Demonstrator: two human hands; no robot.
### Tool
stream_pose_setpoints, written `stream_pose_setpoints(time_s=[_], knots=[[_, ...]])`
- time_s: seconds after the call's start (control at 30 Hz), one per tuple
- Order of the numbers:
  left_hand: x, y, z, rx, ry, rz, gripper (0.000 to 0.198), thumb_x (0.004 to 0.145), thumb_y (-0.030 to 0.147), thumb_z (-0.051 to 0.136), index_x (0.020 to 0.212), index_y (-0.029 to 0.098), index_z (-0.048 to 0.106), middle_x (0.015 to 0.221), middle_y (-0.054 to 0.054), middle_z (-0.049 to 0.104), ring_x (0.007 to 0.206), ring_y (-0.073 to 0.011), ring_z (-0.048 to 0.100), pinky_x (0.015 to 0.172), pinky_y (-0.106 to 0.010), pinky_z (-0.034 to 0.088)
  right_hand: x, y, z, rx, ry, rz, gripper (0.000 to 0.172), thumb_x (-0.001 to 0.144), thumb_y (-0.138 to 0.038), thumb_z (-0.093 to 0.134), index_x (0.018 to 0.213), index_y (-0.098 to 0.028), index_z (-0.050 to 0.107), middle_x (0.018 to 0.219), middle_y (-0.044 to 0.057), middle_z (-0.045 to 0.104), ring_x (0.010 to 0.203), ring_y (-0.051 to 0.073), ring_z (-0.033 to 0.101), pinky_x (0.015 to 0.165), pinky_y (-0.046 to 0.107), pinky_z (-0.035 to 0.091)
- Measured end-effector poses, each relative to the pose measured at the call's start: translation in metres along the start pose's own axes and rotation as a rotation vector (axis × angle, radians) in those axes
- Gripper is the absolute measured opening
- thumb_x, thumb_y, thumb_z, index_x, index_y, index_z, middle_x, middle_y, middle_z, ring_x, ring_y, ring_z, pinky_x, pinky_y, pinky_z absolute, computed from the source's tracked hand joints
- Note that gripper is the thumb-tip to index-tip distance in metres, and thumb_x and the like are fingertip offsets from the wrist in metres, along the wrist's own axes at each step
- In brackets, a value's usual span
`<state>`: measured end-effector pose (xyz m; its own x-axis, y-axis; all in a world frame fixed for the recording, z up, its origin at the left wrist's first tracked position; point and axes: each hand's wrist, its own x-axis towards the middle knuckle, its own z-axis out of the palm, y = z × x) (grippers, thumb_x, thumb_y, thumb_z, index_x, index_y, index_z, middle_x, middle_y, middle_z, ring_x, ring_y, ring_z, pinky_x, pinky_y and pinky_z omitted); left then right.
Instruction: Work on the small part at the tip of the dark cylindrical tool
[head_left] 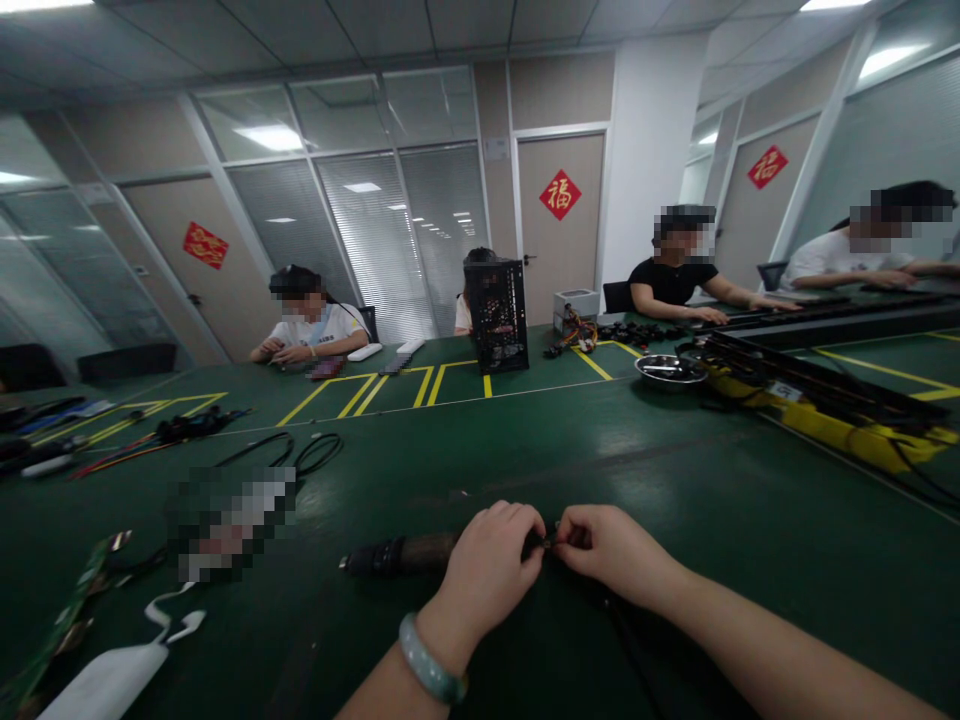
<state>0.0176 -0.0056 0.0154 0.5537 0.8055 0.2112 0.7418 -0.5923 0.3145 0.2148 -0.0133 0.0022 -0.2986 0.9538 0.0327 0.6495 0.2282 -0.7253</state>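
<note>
In the head view my left hand (pixel 491 560), with a pale green bangle (pixel 429 655) on its wrist, is closed, its fingertips pinched around something small and dark. My right hand (pixel 622 555) meets it fingertip to fingertip, also pinching. What lies between the fingers is too small and shaded to name. Behind my left hand, a dark cylindrical tool that looks like an electric screwdriver (pixel 397 555) lies on the green table (pixel 390 660), its tip to the left and its other end hidden. A dark cord (pixel 611 608) runs beneath my right forearm.
At left lie a green circuit board (pixel 64 610), a white flat object (pixel 105 680) and a looped black cable (pixel 319 455). Farther off stand a black computer case (pixel 500 315), a metal bowl (pixel 670 372) and a yellow-and-black long frame (pixel 825 410). Several people sit around the table.
</note>
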Motion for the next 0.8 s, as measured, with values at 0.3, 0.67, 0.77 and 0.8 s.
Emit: stream_pose_setpoints(time_s=[0.3,0.67,0.77,0.8], knots=[[0.0001,0.0008,0.0000,0.005,0.016,0.023,0.017,0.081,0.014,0.059,0.095,0.023,0.059,0.097,0.000,0.061,0.094,-0.0197,0.054,0.080,-0.032,0.042,0.0005,0.0010,0.0011,-0.058,0.024,-0.014,0.007,0.079,-0.021,0.060,0.080,-0.020,0.066,0.073,-0.001,0.067,0.066,0.013,0.061,0.056,0.020,0.039],[-0.0004,-0.0019,0.0008,-0.050,0.026,0.049,0.016,0.082,0.015,0.060,0.096,0.024,0.059,0.096,0.001,0.061,0.092,-0.0192,0.054,0.080,-0.032,0.041,0.0013,0.0020,0.0015,-0.041,0.009,-0.028,0.009,0.081,-0.025,0.061,0.081,-0.021,0.069,0.074,-0.002,0.068,0.068,0.014,0.061,0.057,0.020,0.039],[-0.0006,-0.0025,0.0024,-0.037,0.025,0.005,0.016,0.082,0.020,0.065,0.096,0.024,0.058,0.096,0.001,0.061,0.091,-0.0196,0.055,0.078,-0.033,0.042,0.0011,0.0021,0.0008,-0.029,-0.009,-0.027,0.009,0.082,-0.026,0.061,0.082,-0.021,0.069,0.076,-0.001,0.068,0.069,0.014,0.062,0.058,0.020,0.040],[-0.0008,-0.0026,0.0026,-0.032,0.023,-0.004,0.016,0.082,0.021,0.066,0.095,0.024,0.058,0.095,0.001,0.060,0.090,-0.0196,0.055,0.078,-0.033,0.042,0.0010,0.0021,0.0006,-0.028,-0.012,-0.027,0.009,0.082,-0.026,0.061,0.082,-0.021,0.069,0.076,-0.001,0.068,0.069,0.014,0.062,0.058,0.020,0.040]])
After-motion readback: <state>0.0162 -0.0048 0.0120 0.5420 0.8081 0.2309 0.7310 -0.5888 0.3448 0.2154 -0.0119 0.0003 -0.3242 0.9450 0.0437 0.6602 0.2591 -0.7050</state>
